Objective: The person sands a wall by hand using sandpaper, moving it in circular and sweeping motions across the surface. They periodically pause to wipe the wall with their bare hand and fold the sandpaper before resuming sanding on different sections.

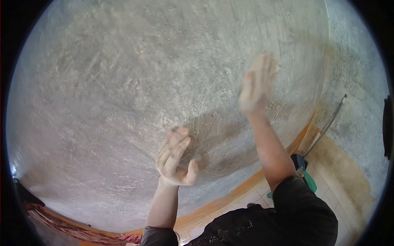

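Note:
A broad grey, mottled surface (pixel 123 82) with pale streaks and smears fills most of the view. My left hand (pixel 174 158) is close over its lower middle, fingers stretched and thumb spread apart, holding nothing visible. Higher and to the right, my right hand (pixel 258 84) is blurred by motion, its fingers extended flat toward the surface. A thin pale edge shows beside these fingertips; I cannot tell what it is. Both hands look coated with pale dust. A dark shadow (pixel 213 133) falls on the surface between them.
An orange-brown border (pixel 242 189) runs along the surface's lower edge, above pale floor tiles (pixel 262 192). At right, a thin rod (pixel 328 125) leans near a green object (pixel 310 180) by another grey wall (pixel 353 82). Reddish cloth (pixel 69 227) lies lower left.

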### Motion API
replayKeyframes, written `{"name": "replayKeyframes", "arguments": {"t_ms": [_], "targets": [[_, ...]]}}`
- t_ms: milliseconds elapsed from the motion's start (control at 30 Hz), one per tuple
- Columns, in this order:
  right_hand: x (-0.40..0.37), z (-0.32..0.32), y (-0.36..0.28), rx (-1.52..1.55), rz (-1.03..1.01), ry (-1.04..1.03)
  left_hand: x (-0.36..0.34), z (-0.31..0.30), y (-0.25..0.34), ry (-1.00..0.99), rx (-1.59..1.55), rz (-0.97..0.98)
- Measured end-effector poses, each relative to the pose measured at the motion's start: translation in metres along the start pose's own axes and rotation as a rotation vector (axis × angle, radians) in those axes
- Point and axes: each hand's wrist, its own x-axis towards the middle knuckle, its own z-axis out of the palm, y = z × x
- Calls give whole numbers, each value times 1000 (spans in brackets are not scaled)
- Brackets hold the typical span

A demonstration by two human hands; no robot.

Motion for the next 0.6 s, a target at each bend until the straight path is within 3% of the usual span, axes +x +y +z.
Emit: {"name": "replayKeyframes", "arguments": {"t_ms": [67, 133, 200, 267, 367, 467, 533, 600], "targets": [[-13, -11, -13, 2, -199, -123, -1, 4, 2, 2, -346, -133], [-35, -41, -24, -74, -483, -461, 3, 8, 13, 15, -662, -362], [-24, -37, 15, 36, -314, -293, 11, 18, 19, 78, -830, -456], [-28, -39, 45, -106, 89, -116, 15, 27, 18, 95, -973, -536], [-41, -24, 34, -68, 39, -9, 13, 38, 13, 20, -1099, -608], [-56, -57, 8, -106, -363, -426, 13, 51, 8, -63, -1160, -649], [-51, -55, 54, 29, -169, -240, 13, 57, 5, -105, -1266, -696], [-54, -52, 86, -69, 52, -129, 11, 66, 4, -127, -1305, -700]]}}
